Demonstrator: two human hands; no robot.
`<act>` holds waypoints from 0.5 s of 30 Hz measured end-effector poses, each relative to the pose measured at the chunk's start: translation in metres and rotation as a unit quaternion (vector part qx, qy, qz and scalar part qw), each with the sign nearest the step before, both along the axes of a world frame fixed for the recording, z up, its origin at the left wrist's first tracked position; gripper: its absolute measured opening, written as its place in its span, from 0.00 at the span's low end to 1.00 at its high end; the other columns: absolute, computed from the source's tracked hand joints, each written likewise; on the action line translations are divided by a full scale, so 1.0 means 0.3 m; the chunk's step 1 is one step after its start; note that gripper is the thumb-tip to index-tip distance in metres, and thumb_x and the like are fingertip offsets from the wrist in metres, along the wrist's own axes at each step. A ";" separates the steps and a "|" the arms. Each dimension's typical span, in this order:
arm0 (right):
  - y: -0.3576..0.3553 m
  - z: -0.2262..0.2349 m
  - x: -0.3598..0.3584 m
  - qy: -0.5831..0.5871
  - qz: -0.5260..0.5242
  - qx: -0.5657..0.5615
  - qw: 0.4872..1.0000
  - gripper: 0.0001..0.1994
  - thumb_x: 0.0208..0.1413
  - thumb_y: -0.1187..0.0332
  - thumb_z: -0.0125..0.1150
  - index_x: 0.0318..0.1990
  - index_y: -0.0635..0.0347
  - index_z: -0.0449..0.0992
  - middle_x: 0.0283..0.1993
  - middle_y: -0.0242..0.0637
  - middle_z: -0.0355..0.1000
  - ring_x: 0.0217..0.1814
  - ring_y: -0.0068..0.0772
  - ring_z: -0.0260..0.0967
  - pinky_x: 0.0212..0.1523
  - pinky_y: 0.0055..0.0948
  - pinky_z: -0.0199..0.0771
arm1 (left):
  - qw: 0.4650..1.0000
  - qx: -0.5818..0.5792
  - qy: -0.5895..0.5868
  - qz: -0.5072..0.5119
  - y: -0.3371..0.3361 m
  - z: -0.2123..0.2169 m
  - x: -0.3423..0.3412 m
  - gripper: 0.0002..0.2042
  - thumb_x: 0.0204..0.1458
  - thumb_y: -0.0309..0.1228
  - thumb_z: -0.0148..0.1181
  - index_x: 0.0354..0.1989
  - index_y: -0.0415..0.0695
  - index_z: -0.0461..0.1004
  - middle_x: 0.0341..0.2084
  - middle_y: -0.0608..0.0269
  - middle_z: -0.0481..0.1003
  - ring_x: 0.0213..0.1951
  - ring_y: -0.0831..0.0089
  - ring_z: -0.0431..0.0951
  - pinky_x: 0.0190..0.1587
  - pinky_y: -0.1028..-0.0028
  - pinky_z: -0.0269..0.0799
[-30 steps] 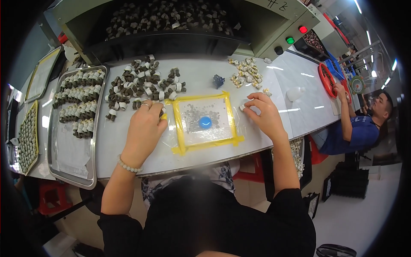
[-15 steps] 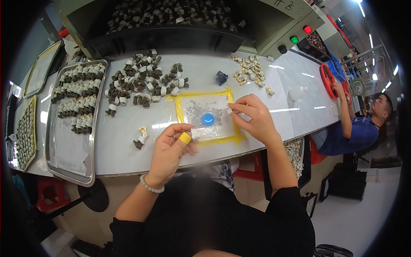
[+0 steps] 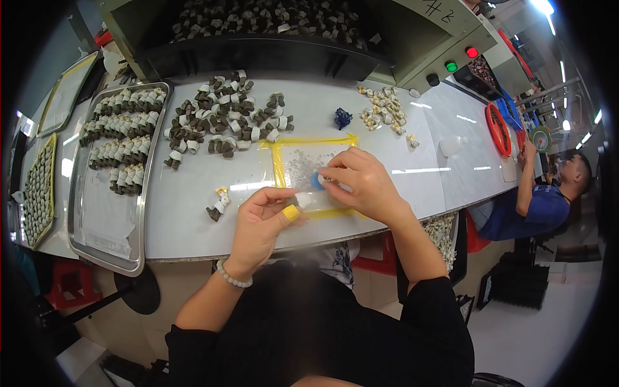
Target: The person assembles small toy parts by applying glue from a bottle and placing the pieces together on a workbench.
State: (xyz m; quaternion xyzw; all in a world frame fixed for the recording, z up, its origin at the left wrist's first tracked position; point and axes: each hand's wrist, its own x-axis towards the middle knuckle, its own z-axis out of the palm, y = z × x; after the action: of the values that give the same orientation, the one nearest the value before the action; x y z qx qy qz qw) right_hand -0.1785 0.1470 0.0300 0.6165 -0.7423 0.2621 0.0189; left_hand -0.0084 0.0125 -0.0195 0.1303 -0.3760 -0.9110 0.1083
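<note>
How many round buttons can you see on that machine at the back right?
3: a red button farthest back, a green button in front of it, and a black button nearest the table. Others may be hidden.

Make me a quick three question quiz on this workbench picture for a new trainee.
1. True or false: the left hand rests inside the metal tray.
2. What does the right hand touch? A) the blue cap inside the yellow-taped square B) the red ring C) the green button
3. Fill in: the left thumb wears a ____ cover.

Key: 1 false, it is at the square's near left corner; 2 A; 3 yellow.
</note>
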 end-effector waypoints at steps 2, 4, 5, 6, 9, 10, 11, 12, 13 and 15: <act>0.004 0.006 0.009 -0.030 -0.014 -0.005 0.999 0.11 0.41 0.76 0.65 0.36 0.61 0.79 0.32 0.35 0.71 0.34 0.34 0.68 0.34 0.28 0.70 | 1.000 -0.002 -0.004 0.020 0.005 0.004 -0.002 0.11 0.53 0.20 0.57 0.44 0.35 0.68 0.34 0.55 0.75 0.34 0.70 0.78 0.40 0.72 0.77; 0.014 0.005 0.021 -0.060 -0.030 -0.011 0.998 0.11 0.42 0.77 0.65 0.37 0.61 0.79 0.33 0.35 0.71 0.34 0.32 0.69 0.34 0.27 0.70 | 1.000 -0.001 -0.004 0.014 0.001 0.003 -0.001 0.11 0.52 0.20 0.57 0.44 0.34 0.68 0.36 0.55 0.74 0.36 0.70 0.78 0.42 0.71 0.76; 0.022 0.003 0.029 -0.124 -0.037 -0.033 0.991 0.12 0.43 0.77 0.64 0.38 0.62 0.79 0.34 0.36 0.72 0.35 0.31 0.69 0.35 0.26 0.70 | 1.000 -0.001 -0.003 0.006 0.000 0.003 -0.002 0.12 0.52 0.19 0.57 0.44 0.33 0.68 0.38 0.55 0.74 0.38 0.70 0.78 0.45 0.71 0.75; 0.028 0.001 0.037 -0.186 -0.045 -0.056 0.980 0.12 0.44 0.78 0.64 0.39 0.62 0.79 0.35 0.37 0.72 0.35 0.29 0.69 0.36 0.24 0.70 | 1.000 0.000 -0.003 0.006 0.001 0.002 -0.002 0.12 0.52 0.19 0.57 0.44 0.33 0.68 0.38 0.55 0.74 0.38 0.70 0.78 0.45 0.71 0.75; 0.033 0.016 0.074 -0.326 -0.053 -0.079 0.941 0.12 0.45 0.78 0.63 0.40 0.63 0.79 0.37 0.38 0.72 0.37 0.28 0.70 0.38 0.24 0.70 | 1.000 -0.001 -0.002 0.009 0.005 -0.003 -0.003 0.11 0.52 0.20 0.58 0.44 0.33 0.69 0.38 0.55 0.74 0.38 0.69 0.78 0.44 0.70 0.76; 0.032 0.014 0.082 -0.326 -0.053 -0.078 0.941 0.12 0.45 0.78 0.63 0.40 0.63 0.79 0.37 0.38 0.72 0.37 0.28 0.70 0.38 0.24 0.70 | 1.000 -0.006 -0.003 0.017 0.007 0.000 -0.004 0.11 0.52 0.20 0.57 0.44 0.34 0.68 0.36 0.54 0.75 0.36 0.69 0.78 0.42 0.71 0.77; 0.031 0.012 0.090 -0.338 -0.050 -0.081 0.936 0.12 0.45 0.78 0.63 0.40 0.64 0.78 0.37 0.38 0.72 0.37 0.28 0.70 0.38 0.24 0.70 | 1.000 -0.011 -0.004 0.024 0.007 0.001 -0.004 0.11 0.52 0.20 0.57 0.43 0.34 0.68 0.34 0.54 0.75 0.34 0.68 0.79 0.40 0.72 0.78; 0.029 0.011 0.096 -0.350 -0.047 -0.083 0.932 0.12 0.45 0.78 0.63 0.41 0.64 0.78 0.37 0.38 0.72 0.37 0.28 0.70 0.39 0.25 0.70 | 1.000 -0.009 -0.004 0.024 0.006 -0.003 -0.003 0.11 0.52 0.20 0.57 0.43 0.34 0.68 0.34 0.54 0.75 0.34 0.68 0.79 0.40 0.72 0.78; 0.028 0.011 0.101 -0.351 -0.046 -0.084 0.932 0.12 0.45 0.78 0.63 0.41 0.64 0.78 0.37 0.38 0.72 0.37 0.28 0.70 0.39 0.25 0.70 | 1.000 -0.010 -0.002 0.024 0.007 -0.004 -0.003 0.10 0.52 0.19 0.57 0.43 0.34 0.68 0.34 0.54 0.75 0.34 0.68 0.79 0.40 0.72 0.78; 0.024 0.013 0.108 -0.353 -0.039 -0.077 0.932 0.12 0.45 0.78 0.64 0.41 0.64 0.78 0.37 0.38 0.73 0.37 0.29 0.70 0.39 0.24 0.69 | 1.000 -0.011 0.001 0.024 0.007 -0.006 -0.003 0.10 0.52 0.19 0.57 0.43 0.34 0.68 0.35 0.53 0.75 0.34 0.68 0.79 0.40 0.71 0.79</act>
State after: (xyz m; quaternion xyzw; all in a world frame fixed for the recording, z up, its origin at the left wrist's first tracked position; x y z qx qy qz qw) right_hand -0.1460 0.1542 0.0338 0.4511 -0.7024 0.5180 -0.1866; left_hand -0.0092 0.0147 -0.0215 0.1377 -0.3830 -0.9038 0.1322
